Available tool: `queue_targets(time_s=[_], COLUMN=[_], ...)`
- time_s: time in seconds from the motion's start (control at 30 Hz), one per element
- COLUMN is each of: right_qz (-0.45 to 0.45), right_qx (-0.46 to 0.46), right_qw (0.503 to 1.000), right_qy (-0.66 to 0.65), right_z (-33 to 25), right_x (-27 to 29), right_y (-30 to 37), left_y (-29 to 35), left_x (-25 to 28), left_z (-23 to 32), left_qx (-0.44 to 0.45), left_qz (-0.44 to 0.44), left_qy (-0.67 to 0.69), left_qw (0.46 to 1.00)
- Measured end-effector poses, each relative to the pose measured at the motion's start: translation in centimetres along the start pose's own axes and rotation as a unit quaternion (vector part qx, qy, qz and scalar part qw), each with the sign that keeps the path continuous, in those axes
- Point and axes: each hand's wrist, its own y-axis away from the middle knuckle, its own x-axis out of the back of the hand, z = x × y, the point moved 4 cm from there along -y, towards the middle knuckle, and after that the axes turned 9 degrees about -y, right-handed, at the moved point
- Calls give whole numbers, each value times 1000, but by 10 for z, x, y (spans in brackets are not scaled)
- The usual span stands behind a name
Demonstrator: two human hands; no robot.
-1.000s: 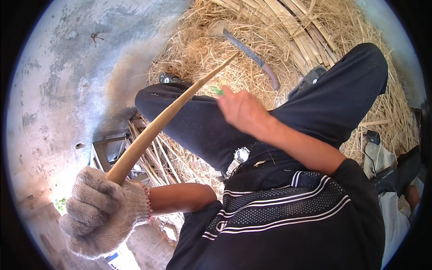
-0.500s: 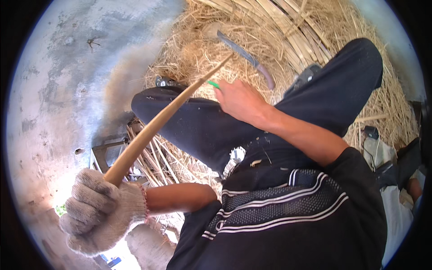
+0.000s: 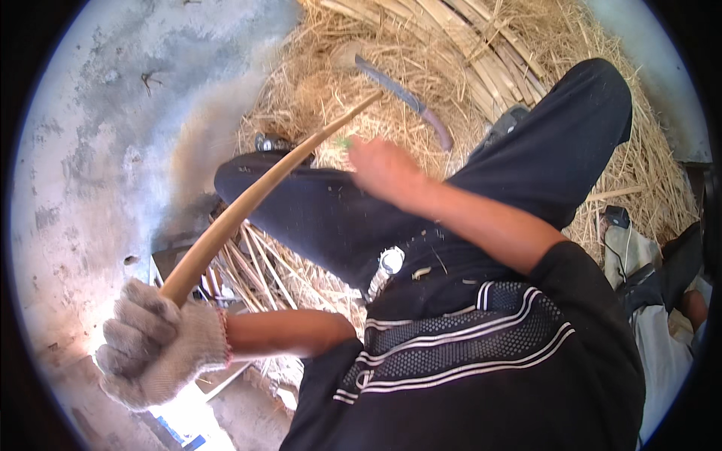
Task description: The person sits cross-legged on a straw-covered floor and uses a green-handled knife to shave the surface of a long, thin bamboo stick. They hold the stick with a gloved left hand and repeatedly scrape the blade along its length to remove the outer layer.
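In a grey knitted glove, my left hand (image 3: 162,349) is closed around the thick end of a long, tan wooden strip (image 3: 244,203), possibly bamboo. The strip slants up and away to the right, narrowing to a tip above the straw. My bare right hand (image 3: 387,171), smeared by motion, is closed just to the right of the strip's far part. A small green thing (image 3: 344,141) pokes out of its fingers, too blurred to name. Beyond that hand, a long knife (image 3: 402,94) with a dark blade and brown handle rests on the straw.
My crossed legs (image 3: 541,143) in dark trousers lie under the right arm. Loose straw-like shavings (image 3: 293,98) cover the floor, with long split strips (image 3: 481,52) at the far side. A stained wall (image 3: 98,150) stands at left. Cloth items (image 3: 658,338) lie at right.
My left hand and the wooden strip have shifted slightly up and left. The right hand has moved a little left and its fingers now blur. The knife appears slightly shifted along with the whole view.
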Motion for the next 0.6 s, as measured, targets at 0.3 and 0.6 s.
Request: queue_targets(time_s=[0.3, 0.6], right_qz=[23, -15], right_qx=[39, 16], right_qw=[999, 997], right_qy=[3, 80], right_z=[7, 11], right_x=[3, 6], right_y=[-2, -6], left_y=[8, 11], left_x=[0, -3], left_z=[-1, -2], left_qx=[-9, -21], left_qz=[47, 42], left_qy=[-35, -44], left_qw=[998, 998])
